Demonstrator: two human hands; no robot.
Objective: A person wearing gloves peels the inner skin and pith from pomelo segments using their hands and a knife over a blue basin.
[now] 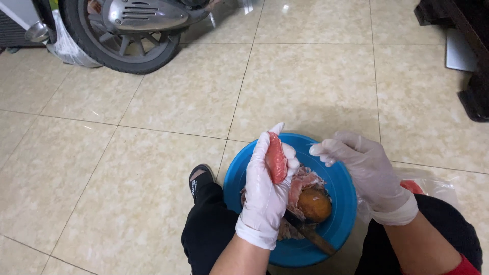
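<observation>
The left hand (265, 191), gloved, is curled around a pink fruit segment (276, 158), held above the blue bowl (341, 188) on the tiled floor (153, 153). The right hand (369, 175), also gloved, hovers loose and empty over the bowl's far edge. A wet segment could slip from the thin glove and drop past the rim. The knife (308, 231) lying in the bowl among peelings, beside a brown round fruit (314, 204), could nick a reaching finger.

Gloved left hand (266, 191) curled closed, gloved right hand (368, 173) open, fingers relaxed
</observation>
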